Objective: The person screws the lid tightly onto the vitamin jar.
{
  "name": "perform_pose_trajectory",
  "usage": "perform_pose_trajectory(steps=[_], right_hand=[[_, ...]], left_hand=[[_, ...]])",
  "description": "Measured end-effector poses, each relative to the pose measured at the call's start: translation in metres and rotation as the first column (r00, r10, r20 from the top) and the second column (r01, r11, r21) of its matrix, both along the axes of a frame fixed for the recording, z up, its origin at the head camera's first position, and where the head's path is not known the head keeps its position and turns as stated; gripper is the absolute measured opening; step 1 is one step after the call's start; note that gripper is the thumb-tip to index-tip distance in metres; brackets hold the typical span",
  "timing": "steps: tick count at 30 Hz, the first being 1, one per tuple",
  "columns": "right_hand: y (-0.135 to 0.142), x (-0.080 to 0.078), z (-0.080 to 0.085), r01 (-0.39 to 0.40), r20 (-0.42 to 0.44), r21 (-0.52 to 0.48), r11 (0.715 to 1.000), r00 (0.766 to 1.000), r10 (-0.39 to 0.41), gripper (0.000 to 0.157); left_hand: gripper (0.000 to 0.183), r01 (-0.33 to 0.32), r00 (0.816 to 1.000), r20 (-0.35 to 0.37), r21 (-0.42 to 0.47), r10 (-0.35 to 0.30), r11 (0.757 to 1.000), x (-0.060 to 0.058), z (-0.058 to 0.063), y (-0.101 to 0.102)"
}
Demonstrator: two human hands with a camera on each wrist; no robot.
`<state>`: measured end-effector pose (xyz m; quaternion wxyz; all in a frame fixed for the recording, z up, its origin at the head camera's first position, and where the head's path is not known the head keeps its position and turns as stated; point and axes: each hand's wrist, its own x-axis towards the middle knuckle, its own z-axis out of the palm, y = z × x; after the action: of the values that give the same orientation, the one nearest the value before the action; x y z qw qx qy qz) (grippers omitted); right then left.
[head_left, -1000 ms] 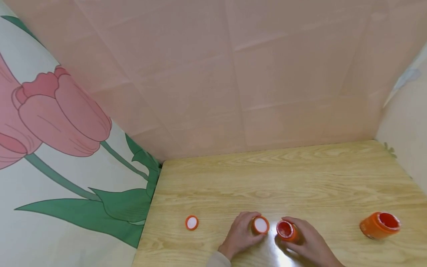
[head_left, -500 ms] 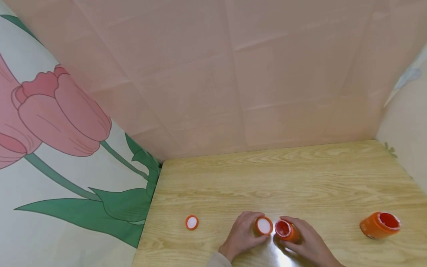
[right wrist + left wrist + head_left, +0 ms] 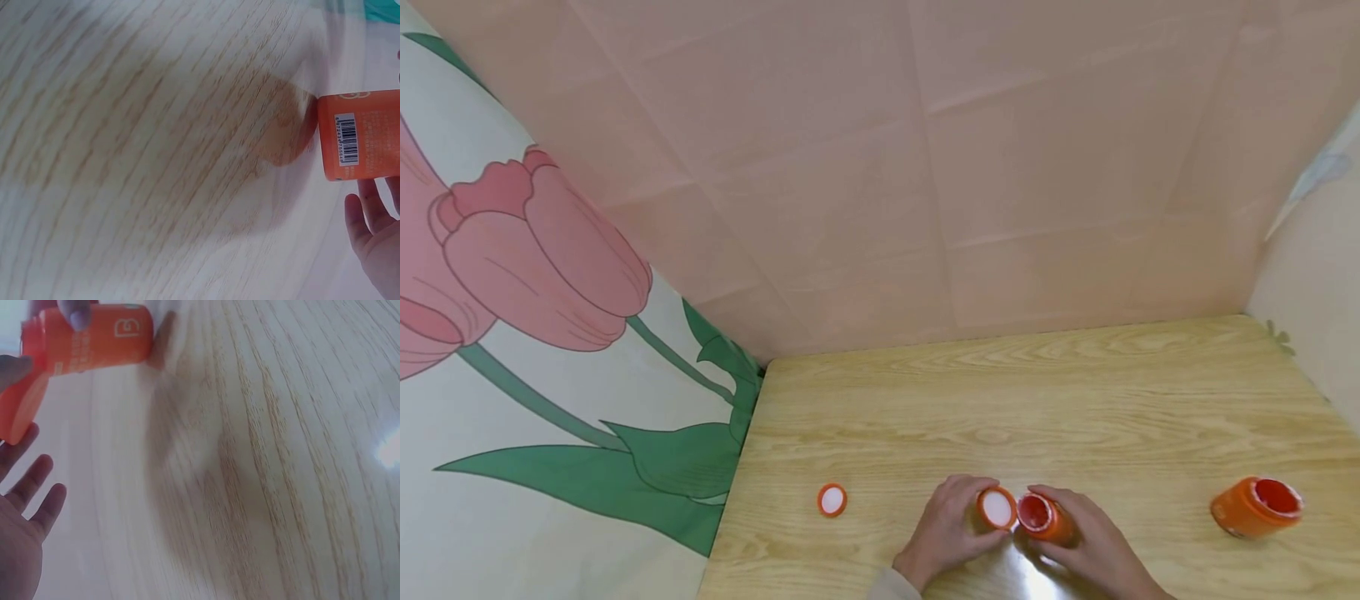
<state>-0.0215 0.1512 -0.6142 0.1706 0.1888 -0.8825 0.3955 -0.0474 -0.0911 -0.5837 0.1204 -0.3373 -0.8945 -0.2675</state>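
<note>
Orange jar [image 3: 1055, 525], mouth cut off in the right-wrist view, barcoded and pale-lettered, is gripped by the right hand [image 3: 1094, 535]; beside that grip, the left hand [image 3: 950, 521] pinches a white-lined lid [image 3: 997, 508].

a pale yellow wood-grain table [image 3: 1000, 400] stands before a creased dusty-pink backdrop [image 3: 820, 167]; a white left wall [image 3: 512, 542] bears large pink tulips [image 3: 535, 275] and green leaves [image 3: 681, 457]; white glare [image 3: 1036, 579] brightens the table.
</note>
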Motion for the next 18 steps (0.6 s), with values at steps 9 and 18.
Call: perform_pose_trajectory(steps=[9, 18], right_hand=[[0.000, 0.000, 0.003, 0.011, 0.031, 0.007, 1.000, 0.999, -0.011, 0.077], [-0.002, -0.002, 0.006, 0.003, 0.002, 0.010, 1.000, 1.000, -0.004, 0.076]], left_hand=[[0.064, 0.023, 1.000, 0.004, 0.041, -0.023, 0.999, 0.000, 0.006, 0.003], [0.066, 0.033, 0.999, 0.032, 0.093, -0.036, 0.995, 0.000, 0.013, 0.008]])
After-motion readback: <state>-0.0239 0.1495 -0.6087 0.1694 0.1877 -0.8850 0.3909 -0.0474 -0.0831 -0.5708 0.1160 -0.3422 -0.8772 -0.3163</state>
